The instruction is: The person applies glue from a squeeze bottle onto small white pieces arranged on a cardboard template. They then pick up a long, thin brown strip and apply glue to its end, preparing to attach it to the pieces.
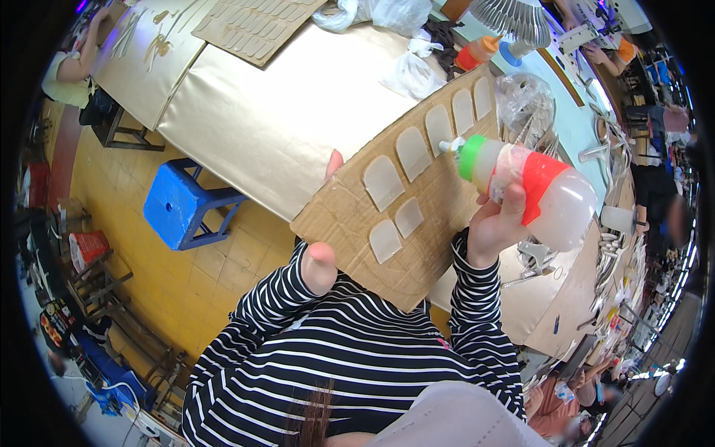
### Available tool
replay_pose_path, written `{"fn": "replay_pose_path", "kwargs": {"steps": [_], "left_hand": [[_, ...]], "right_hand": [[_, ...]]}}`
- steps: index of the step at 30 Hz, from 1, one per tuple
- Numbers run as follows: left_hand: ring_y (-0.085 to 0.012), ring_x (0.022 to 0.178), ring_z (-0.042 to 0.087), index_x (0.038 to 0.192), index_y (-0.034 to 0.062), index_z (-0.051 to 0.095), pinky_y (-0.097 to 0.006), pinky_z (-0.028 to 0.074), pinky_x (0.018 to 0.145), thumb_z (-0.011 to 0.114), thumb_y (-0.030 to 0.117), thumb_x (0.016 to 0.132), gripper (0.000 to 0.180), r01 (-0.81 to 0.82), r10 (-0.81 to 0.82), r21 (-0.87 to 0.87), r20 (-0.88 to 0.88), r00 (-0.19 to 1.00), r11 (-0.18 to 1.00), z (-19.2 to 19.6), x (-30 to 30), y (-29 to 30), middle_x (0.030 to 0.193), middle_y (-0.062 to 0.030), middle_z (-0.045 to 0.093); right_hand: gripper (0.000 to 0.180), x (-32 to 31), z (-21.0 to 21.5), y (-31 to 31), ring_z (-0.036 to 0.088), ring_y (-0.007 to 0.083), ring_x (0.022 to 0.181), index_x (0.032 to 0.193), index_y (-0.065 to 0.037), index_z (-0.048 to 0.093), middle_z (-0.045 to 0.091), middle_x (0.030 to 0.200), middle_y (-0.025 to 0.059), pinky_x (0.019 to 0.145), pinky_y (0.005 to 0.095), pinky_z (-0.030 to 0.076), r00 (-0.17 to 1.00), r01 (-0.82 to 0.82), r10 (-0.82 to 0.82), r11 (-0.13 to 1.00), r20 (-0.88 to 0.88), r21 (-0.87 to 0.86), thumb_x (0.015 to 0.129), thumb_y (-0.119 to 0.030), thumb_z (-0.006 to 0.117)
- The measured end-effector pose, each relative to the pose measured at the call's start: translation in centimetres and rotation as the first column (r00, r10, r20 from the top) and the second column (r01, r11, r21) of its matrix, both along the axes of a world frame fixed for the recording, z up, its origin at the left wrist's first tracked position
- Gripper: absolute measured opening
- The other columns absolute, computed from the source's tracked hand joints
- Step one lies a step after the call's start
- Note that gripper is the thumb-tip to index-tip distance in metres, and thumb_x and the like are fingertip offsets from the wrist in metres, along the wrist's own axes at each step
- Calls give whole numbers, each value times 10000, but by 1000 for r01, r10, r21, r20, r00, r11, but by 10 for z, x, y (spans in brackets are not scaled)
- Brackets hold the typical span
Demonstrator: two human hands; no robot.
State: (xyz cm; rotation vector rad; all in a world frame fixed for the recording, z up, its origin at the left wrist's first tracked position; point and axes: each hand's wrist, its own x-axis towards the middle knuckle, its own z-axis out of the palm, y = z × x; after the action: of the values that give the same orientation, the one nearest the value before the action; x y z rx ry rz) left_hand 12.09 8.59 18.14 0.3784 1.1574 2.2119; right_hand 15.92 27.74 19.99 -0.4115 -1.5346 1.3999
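Observation:
My left hand (320,268) grips the left edge of a brown cardboard sheet (436,235), thumb in front and a fingertip showing beyond the far edge. The sheet is held tilted in front of my striped top. Several pale, arch-shaped pieces (383,183) lie on it, in a long row near the upper edge and two smaller ones below. In my right hand (497,229), at the sheet's right side, is a squeeze bottle (550,186) of whitish content with a red band and a green collar. Its white nozzle points left, over the pieces. Some right fingers are hidden by the bottle.
A gold-covered table (261,112) lies ahead, with another cardboard of pale pieces (257,30) on it. Plastic bags (414,74) and an orange-red bottle (477,52) stand beyond. A blue stool (182,205) is at left. Other people sit at far left and right.

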Motion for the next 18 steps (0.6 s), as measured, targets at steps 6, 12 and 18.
{"fn": "replay_pose_path", "kwargs": {"steps": [6, 12, 18], "left_hand": [[-276, 1337, 244, 1436, 103, -98, -437, 294, 1071, 544, 725, 680, 1170, -1, -1, 34, 66, 998, 999, 1, 2, -1, 1458, -174, 183], [-277, 1345, 226, 1433, 107, -118, -438, 282, 1077, 572, 704, 683, 1181, 15, -21, 70, 84, 996, 997, 1, 1, -1, 1464, -167, 169], [-270, 1329, 261, 1441, 95, -64, -442, 310, 1062, 449, 767, 700, 1124, 13, -13, -21, -9, 1000, 1000, 0, 2, -1, 1454, -185, 194]], "right_hand": [[585, 2, 1, 4, 567, 135, 660, 1149, -2, 497, 601, 977, 107, 460, 217, 426, 999, -34, 36, 997, 25, -63, 756, -365, 733], [560, 2, 2, -3, 566, 132, 661, 1135, -9, 501, 600, 982, 103, 453, 212, 420, 999, -34, 33, 999, -15, -23, 765, -365, 726], [468, -6, 6, 4, 566, 129, 601, 1099, -42, 477, 585, 862, 68, 393, 210, 393, 999, -34, 34, 999, 3, -19, 795, -331, 685]]}}
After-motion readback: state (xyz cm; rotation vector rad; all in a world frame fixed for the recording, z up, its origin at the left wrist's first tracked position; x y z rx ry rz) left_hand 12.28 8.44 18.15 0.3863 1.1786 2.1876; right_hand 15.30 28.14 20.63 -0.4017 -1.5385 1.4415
